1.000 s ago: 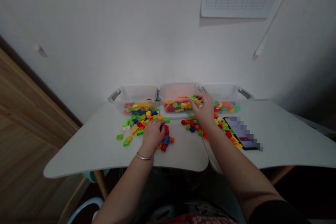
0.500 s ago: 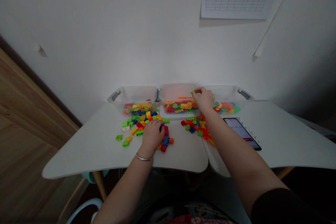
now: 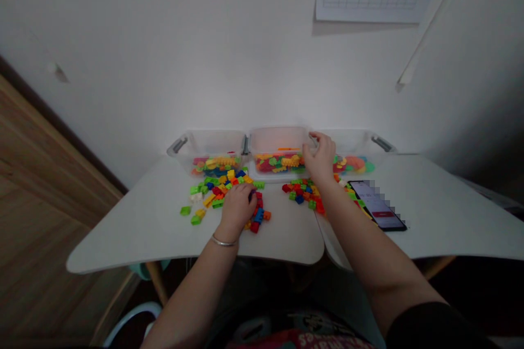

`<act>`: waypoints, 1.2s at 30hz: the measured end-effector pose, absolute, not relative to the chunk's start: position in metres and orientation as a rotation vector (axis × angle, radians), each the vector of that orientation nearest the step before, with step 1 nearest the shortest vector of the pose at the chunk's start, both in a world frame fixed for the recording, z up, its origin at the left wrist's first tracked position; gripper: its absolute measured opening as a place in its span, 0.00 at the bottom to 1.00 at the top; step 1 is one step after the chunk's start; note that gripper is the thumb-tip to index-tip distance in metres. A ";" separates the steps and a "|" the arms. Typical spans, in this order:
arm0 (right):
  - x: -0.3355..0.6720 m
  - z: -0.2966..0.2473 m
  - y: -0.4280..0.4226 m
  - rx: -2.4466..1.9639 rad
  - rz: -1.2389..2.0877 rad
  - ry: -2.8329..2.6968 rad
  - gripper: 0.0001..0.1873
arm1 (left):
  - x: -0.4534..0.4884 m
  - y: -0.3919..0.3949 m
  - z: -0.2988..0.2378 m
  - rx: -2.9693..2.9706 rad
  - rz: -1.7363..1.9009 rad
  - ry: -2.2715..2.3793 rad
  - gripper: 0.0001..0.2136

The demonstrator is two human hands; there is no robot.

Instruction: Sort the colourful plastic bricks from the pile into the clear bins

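Note:
My left hand (image 3: 238, 207) rests on a loose pile of coloured toy building bricks (image 3: 216, 190), fingers curled down. Between its thumb and forefinger shows a dark blue brick (image 3: 251, 195), mostly hidden by the hand. Red, blue and orange bricks (image 3: 258, 215) lie just right of that hand. My right hand (image 3: 321, 157) hovers by the right end of the middle clear plastic box (image 3: 278, 139), thumb and forefinger apart with nothing visible between them. A second brick pile (image 3: 301, 192) lies below it, partly covered by my right forearm.
A left clear box (image 3: 215, 142) and a right clear box (image 3: 356, 144) flank the middle one against the wall; all contain coloured pieces. A phone (image 3: 379, 206) lies right of my right forearm. The white tabletop (image 3: 135, 223) has a seam beneath that forearm.
The small green piece that was in my right fingertips is gone, and those fingers have parted. My left hand stays in place on the bricks. The view has shifted slightly.

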State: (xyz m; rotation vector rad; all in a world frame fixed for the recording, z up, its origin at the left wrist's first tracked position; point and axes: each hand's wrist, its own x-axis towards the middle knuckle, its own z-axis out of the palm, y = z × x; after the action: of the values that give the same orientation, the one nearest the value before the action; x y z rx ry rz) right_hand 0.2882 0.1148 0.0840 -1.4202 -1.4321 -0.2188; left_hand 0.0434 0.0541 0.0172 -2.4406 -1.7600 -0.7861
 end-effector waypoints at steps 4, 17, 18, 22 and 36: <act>0.276 0.058 0.083 -1.406 -0.194 -1.570 0.16 | 0.043 0.054 0.016 -2.435 -0.785 -1.755 0.12; 0.268 -0.007 0.043 -1.770 -0.099 -1.912 0.33 | 0.045 0.056 0.014 -2.445 -0.837 -1.771 0.12; 0.267 -0.006 0.043 -1.752 -0.072 -1.928 0.32 | 0.046 0.056 0.014 -2.438 -0.829 -1.776 0.12; 0.260 -0.007 0.044 -1.595 0.025 -2.011 0.31 | 0.055 0.057 0.014 -2.428 -0.804 -1.769 0.11; 0.268 -0.024 0.055 -1.395 -0.027 -1.880 0.25 | 0.056 0.021 0.019 -2.529 -0.516 -1.589 0.30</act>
State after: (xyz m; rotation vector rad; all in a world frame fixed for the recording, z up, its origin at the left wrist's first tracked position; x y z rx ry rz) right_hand 0.2682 0.0548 -0.0236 -1.3946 -1.8803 -0.0272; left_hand 0.0556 0.0207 0.0189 -2.5287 -1.5894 -0.5165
